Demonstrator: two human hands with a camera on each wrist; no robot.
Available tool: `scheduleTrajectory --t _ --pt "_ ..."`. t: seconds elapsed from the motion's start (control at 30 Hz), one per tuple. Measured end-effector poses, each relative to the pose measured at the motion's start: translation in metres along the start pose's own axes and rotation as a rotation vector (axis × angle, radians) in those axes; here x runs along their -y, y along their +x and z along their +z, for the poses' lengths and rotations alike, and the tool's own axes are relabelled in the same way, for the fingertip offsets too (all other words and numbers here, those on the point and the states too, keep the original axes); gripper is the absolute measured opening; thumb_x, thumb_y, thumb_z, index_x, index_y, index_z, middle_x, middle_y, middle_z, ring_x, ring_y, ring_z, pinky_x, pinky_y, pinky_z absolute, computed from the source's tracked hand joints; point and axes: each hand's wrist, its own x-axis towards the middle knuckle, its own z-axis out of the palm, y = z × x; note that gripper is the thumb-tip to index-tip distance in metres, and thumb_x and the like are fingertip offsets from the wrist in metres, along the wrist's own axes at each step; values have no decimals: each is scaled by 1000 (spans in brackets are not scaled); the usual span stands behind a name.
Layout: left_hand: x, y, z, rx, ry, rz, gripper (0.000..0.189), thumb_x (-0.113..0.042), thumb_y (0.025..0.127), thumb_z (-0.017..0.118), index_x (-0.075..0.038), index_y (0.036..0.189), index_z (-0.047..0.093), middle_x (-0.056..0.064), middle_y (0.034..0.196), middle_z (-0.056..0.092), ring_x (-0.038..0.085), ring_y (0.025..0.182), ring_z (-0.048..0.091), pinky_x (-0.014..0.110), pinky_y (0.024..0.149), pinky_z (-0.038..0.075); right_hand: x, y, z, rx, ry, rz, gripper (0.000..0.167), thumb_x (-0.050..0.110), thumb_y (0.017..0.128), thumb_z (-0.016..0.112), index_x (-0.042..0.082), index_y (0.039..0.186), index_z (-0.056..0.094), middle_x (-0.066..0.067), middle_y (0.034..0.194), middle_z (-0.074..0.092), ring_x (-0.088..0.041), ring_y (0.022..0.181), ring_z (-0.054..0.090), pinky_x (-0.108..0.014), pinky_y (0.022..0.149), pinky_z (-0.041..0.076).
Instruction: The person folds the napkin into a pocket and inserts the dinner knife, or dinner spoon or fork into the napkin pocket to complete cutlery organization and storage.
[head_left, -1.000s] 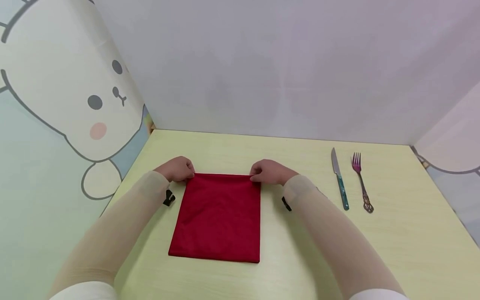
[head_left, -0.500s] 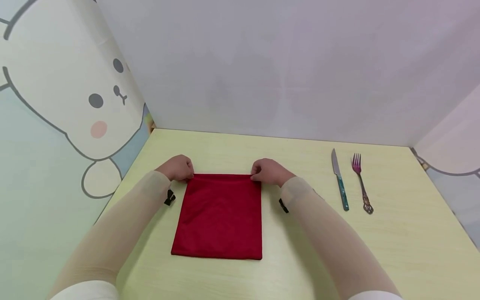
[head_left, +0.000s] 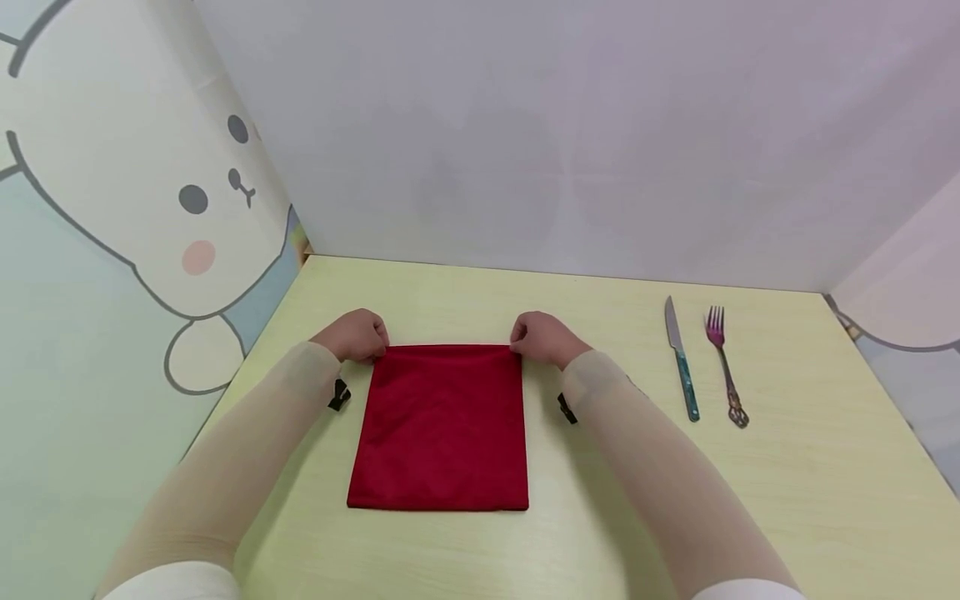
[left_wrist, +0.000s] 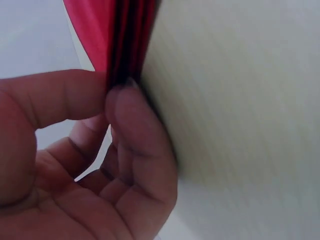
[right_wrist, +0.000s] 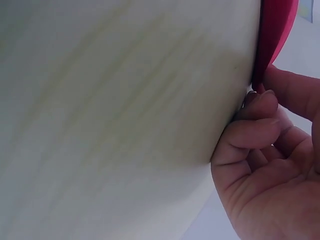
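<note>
A red cloth (head_left: 442,433), folded into a rough square, lies flat on the pale wooden table (head_left: 585,542). At its far left corner my left hand (head_left: 356,336) pinches the edge between thumb and fingers. The left wrist view shows several stacked layers of the cloth (left_wrist: 131,35) at the fingertips (left_wrist: 127,105). My right hand (head_left: 546,337) pinches the far right corner, with the thumb on top. In the right wrist view a thin fold of the cloth (right_wrist: 275,35) meets the thumb tip, and the curled fingers (right_wrist: 250,132) rest against the tabletop.
To the right of the cloth lie a table knife (head_left: 682,360) with a green handle and a fork (head_left: 724,365) with an ornate handle, side by side, tips pointing away. A pale curtain wall (head_left: 562,142) stands behind the table. A cartoon-printed sheet (head_left: 150,183) hangs at the left.
The cloth's near edge has shifted slightly right and away from me and now lies straighter. My right hand has moved a little away and to the right; the left hand stays nearly in place.
</note>
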Motion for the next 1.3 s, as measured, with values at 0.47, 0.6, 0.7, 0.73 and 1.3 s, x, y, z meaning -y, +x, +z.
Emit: scheduleTrajectory --t 0.47,0.6,0.7,0.73,1.3 --pt "-2 -1 3 -21 49 20 13 -4 93 57 -5 90 70 6 85 66 20 78 59 29 67 52 3 0 1 12 -39 9 9 12 101 61 8 97 68 -6 94 65 -24 91 57 -38 84 49" --pt "-3 1 3 -36 103 23 13 -3 90 55 -6 86 67 5 82 65 20 74 58 29 65 49 11 -4 4 -21 -140 -58 15 10 101 56 6 110 67 -8 106 64 -25 100 58 -40 91 51" --pt "-3 2 2 -44 138 37 13 -3 88 54 -6 84 65 4 79 64 20 72 57 30 63 47 24 -9 11 -48 -308 -203 25 15 101 60 7 125 66 -8 120 62 -27 112 58 -42 99 49" --pt "-3 2 2 -45 144 40 13 -3 87 53 -6 84 65 4 78 64 20 72 57 30 63 46 29 -12 14 -42 -368 -257 31 18 102 61 8 131 64 -8 127 61 -28 119 56 -43 103 47" --pt "-31 -15 28 -243 577 161 8 -3 96 58 -4 95 66 11 88 61 28 81 60 42 71 55 51 -26 44 227 -552 -388 85 58 101 54 17 167 18 0 173 11 -24 158 6 -44 126 8"
